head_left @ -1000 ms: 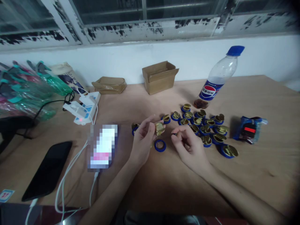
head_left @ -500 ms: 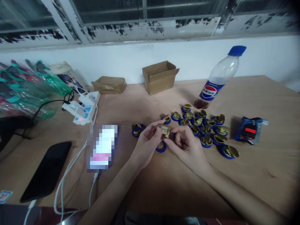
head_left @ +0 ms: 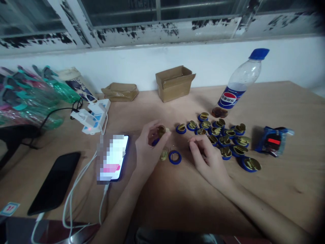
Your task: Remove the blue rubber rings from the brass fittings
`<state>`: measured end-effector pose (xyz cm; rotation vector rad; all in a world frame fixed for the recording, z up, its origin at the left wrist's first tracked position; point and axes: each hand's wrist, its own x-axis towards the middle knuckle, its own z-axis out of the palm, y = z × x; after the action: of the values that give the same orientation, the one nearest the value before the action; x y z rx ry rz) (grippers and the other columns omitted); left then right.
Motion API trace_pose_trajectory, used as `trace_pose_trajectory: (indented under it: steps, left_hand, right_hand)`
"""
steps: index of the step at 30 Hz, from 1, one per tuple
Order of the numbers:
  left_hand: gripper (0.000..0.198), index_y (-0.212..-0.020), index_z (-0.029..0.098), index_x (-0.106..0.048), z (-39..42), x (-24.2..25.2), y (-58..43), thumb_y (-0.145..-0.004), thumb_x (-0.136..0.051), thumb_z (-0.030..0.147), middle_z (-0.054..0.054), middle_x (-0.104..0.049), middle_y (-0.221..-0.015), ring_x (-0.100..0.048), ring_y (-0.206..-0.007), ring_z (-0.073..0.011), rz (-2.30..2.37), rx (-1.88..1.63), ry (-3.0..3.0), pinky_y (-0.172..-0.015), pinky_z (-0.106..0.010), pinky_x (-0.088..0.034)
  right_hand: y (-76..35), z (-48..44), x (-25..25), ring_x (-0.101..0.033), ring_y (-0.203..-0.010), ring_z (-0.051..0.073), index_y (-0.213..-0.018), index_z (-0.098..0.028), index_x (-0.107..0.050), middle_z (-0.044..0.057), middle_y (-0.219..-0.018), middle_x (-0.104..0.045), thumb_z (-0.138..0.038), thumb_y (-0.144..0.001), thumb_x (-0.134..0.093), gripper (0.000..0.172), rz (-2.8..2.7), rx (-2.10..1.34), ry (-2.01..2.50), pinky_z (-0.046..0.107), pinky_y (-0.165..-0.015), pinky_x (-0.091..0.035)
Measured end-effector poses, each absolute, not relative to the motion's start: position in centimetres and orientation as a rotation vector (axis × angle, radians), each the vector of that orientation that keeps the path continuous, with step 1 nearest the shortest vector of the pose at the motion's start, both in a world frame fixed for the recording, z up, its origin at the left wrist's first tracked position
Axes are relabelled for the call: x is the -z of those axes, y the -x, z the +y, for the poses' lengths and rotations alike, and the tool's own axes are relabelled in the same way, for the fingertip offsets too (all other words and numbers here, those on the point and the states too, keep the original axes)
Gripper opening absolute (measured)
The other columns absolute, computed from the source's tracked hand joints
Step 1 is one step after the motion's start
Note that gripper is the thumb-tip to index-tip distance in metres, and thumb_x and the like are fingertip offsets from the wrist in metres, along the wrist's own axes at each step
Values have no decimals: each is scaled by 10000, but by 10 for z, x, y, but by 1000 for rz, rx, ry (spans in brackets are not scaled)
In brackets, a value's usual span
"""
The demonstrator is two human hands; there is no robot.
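My left hand [head_left: 149,145] has its thumb and fingers closed around a round brass-coloured disc [head_left: 161,129]; a bit of blue shows under the fingers. Just below it on the table lie a loose brass-coloured piece [head_left: 164,154] and a blue ring [head_left: 175,158] with an open middle. My right hand [head_left: 207,152] is closed, thumb against bent fingers, over the table to the right of the ring. Something tiny may be between its fingertips, but I cannot make it out. Several blue rings with brass-coloured discs [head_left: 215,131] are grouped beyond and beside it.
A cola bottle [head_left: 231,96] stands behind the group, and a blue-black packet [head_left: 273,141] lies to the right. Two cardboard boxes [head_left: 174,86] are by the wall. At left are a lit phone [head_left: 113,157], a dark phone [head_left: 54,183], white cables and a power strip [head_left: 95,118].
My left hand has moved left, away from my right hand, and now holds a brass-coloured disc. A brass-coloured piece now lies beside the blue ring. My right hand has drawn slightly right.
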<state>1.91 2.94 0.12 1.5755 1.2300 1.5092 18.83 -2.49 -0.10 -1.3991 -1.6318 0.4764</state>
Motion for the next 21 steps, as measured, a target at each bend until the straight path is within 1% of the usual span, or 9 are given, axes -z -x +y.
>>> trace_pose_trajectory:
  steps: [2,6,8,11,15,17,21]
  left_hand:
    - [398,-1146,210,-587,34,1,-12,-773,-708,282,-76,-670,-1133,-656,-1031,-199,1294,-1537,-1707,-891,-358,-537]
    - [324,-1136,216,-583,39,8,-7,-830,-649,299,-79,-677,-1082,-661,-989,-217,1410,-1388,-1989,-874,-385,-527]
    - [288,-1131,216,-571,38,11,-10,-857,-615,294,-85,-657,-1070,-645,-980,-225,1436,-1275,-2132,-860,-396,-518]
    - [260,-1115,211,-546,36,13,-17,-866,-602,262,-84,-604,-1068,-620,-963,-214,1411,-1139,-2262,-833,-377,-514]
    - [186,-977,192,-538,35,14,-19,-822,-639,187,-65,-575,-994,-602,-951,-210,1393,-1112,-2272,-830,-367,-506]
    - [186,-914,188,-527,35,15,-18,-790,-665,169,-56,-563,-963,-599,-930,-207,1405,-1139,-2241,-827,-367,-503]
    - [224,-794,192,-490,36,17,-16,-754,-710,212,-23,-532,-862,-584,-809,-186,1482,-1148,-2174,-746,-341,-497]
  right_hand:
    - [-188,-25,2,-527,-563,114,-940,-216,-517,-13,-692,-566,-257,-929,-446,83,-1651,-482,1402,219,-490,-388]
    - [-187,-24,3,-468,-474,87,-930,-211,-511,-34,-652,-548,-220,-916,-444,69,-1723,-463,1379,211,-459,-358]
    - [-187,-23,3,-473,-476,85,-928,-206,-510,-31,-665,-560,-205,-913,-442,69,-1766,-459,1378,214,-468,-360]
    - [-186,-24,2,-487,-490,89,-924,-199,-513,-24,-676,-567,-193,-910,-440,75,-1821,-475,1377,219,-488,-369]
    - [-186,-25,1,-483,-487,96,-922,-201,-509,-43,-624,-532,-181,-900,-444,71,-1871,-503,1370,223,-505,-370]
    - [-185,-25,1,-490,-493,99,-915,-202,-503,-48,-611,-523,-188,-902,-448,58,-1883,-517,1374,221,-501,-362]
    - [-184,-25,2,-488,-487,96,-874,-204,-485,-54,-591,-503,-188,-910,-442,58,-1918,-529,1377,215,-485,-340]
